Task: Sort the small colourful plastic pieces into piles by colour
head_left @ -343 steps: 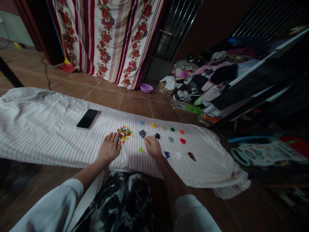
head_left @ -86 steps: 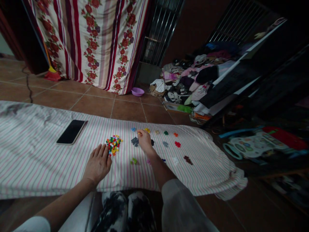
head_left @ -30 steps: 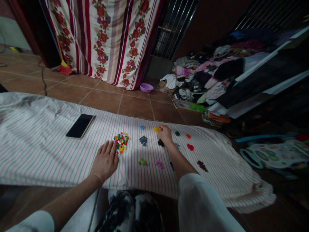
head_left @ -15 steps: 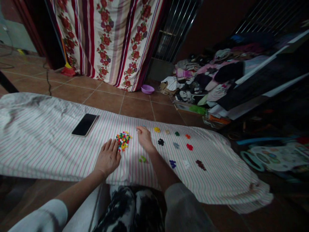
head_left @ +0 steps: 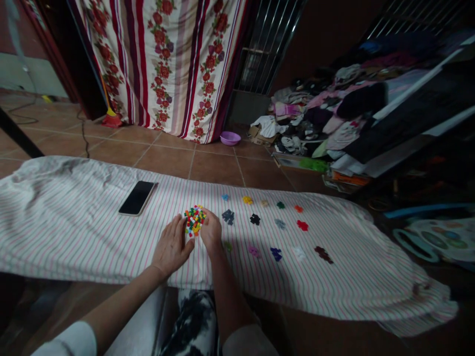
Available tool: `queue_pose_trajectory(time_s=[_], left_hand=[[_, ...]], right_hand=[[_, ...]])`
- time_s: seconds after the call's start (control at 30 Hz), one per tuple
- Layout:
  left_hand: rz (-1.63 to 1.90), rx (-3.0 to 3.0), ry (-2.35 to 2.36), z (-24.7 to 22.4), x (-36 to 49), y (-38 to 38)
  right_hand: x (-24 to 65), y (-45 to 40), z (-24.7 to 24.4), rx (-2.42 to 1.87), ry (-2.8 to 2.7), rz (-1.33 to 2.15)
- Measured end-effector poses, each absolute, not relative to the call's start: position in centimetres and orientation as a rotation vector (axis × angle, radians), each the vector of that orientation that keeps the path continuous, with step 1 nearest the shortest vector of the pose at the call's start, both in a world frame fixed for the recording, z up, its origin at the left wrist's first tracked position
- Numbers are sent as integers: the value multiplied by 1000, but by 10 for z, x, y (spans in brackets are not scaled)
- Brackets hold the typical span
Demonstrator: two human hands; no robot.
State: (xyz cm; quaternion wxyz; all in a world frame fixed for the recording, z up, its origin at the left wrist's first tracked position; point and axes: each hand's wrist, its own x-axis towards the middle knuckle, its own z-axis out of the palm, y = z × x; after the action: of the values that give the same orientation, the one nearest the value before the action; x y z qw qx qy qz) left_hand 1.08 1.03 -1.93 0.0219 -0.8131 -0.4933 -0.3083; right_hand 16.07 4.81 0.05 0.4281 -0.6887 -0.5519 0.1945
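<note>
A pile of small multicoloured blocks (head_left: 194, 223) lies on the striped cloth between my hands. My left hand (head_left: 171, 247) rests flat at the pile's left edge, fingers stretched out and thumb apart. At the right edge, my right hand (head_left: 211, 231) has its fingers bent in together against the blocks; whatever is between the fingertips is hidden. Sorted single-colour heaps lie further right, among them dark grey (head_left: 228, 217), light blue (head_left: 225, 197), black (head_left: 255, 219), yellow (head_left: 248, 200) and pink (head_left: 254, 251). A lime green heap (head_left: 227, 245) is beside my right wrist.
More heaps, such as red (head_left: 302, 225), dark blue (head_left: 276, 254), white (head_left: 299, 253) and brown (head_left: 324, 254), spread rightward on the cloth (head_left: 92, 237). A phone (head_left: 137, 198) lies to the left. Beyond are a purple basin (head_left: 230, 138) and piled clothes (head_left: 315, 113).
My right hand has come back from the light blue heap to the pile's right edge, uncovering the light blue, dark grey and pink heaps. My left hand stays beside the pile. The view has shifted slightly.
</note>
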Motion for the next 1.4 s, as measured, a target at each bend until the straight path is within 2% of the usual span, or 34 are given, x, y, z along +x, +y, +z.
queue_pose_trajectory(time_s=[0.2,0.53,0.93,1.13,1.4], left_hand=[[-942,-2560,-1560,-20,15,46],[-729,-2920,-1151,2,28,108],[-862,-2968,-1347,17,-1,65],[-797,-2894,-1341,12,-17,30],[-758,-2831,-1175,6,4,59]], right_hand=[[170,47,13,-1773,-1399,598],[178,45,23,-1795,-1575,552],[181,38,28,-1866,-1694,516],[182,35,29,-1867,-1752,510],[183,33,33,-1896,-1805,485]])
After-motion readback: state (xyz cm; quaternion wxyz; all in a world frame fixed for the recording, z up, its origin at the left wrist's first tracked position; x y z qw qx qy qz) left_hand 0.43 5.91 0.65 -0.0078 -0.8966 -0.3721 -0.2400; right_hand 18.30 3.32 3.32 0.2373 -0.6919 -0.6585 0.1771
